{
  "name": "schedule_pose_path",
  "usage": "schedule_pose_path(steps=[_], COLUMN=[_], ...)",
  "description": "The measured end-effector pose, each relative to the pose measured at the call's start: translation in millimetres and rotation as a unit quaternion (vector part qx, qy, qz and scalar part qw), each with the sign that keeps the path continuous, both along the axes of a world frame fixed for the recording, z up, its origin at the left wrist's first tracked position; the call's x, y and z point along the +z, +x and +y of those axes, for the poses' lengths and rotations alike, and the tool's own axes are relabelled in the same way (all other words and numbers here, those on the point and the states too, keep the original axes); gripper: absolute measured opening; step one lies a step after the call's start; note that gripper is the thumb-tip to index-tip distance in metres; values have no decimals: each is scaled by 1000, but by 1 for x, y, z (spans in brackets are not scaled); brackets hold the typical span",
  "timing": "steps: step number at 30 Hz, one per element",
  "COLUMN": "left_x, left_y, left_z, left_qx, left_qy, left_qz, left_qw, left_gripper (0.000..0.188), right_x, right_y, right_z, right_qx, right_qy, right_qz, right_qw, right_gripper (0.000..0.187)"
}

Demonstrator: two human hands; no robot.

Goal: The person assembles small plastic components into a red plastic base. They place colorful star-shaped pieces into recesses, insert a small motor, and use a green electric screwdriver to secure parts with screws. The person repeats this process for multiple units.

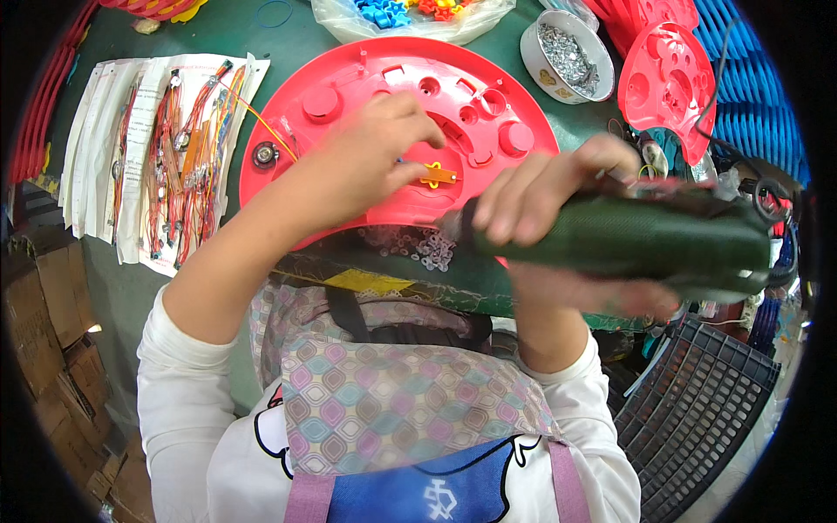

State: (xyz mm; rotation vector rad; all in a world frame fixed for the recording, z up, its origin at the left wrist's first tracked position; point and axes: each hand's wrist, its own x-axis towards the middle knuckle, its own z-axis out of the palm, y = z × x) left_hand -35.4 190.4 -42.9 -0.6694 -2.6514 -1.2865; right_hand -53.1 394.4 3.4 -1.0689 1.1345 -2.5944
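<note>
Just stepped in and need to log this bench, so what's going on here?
A person is working on a large round red plastic panel lying on a green table. The left hand pinches a small flat orange part against the panel. The right hand grips a dark green powered screwdriver, its tip close beside the orange part. A white bowl of small metal screws stands behind the panel, and bundles of red and orange wired parts lie on paper to the left.
</note>
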Motion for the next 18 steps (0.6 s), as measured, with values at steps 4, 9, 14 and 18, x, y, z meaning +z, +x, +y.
schedule_pose_path(steps=[4,9,14,18], left_x=[20,11,19,11], left_y=[26,50,55,43], left_z=[-21,-30,-31,-28], left_qx=[13,9,-47,-13], left_qy=[-10,16,60,48], left_qz=[-83,-74,-77,-32], left_qw=[996,997,994,998], left_gripper=[14,11,24,17], right_x=[-22,-25,-2,8], right_y=[35,44,29,10], right_z=[-1,-6,-10,-15], right_qx=[17,-18,-59,-63], right_qy=[98,137,44,29], right_qz=[-13,-15,24,51], right_qw=[995,990,997,996], right_gripper=[79,72,112,114])
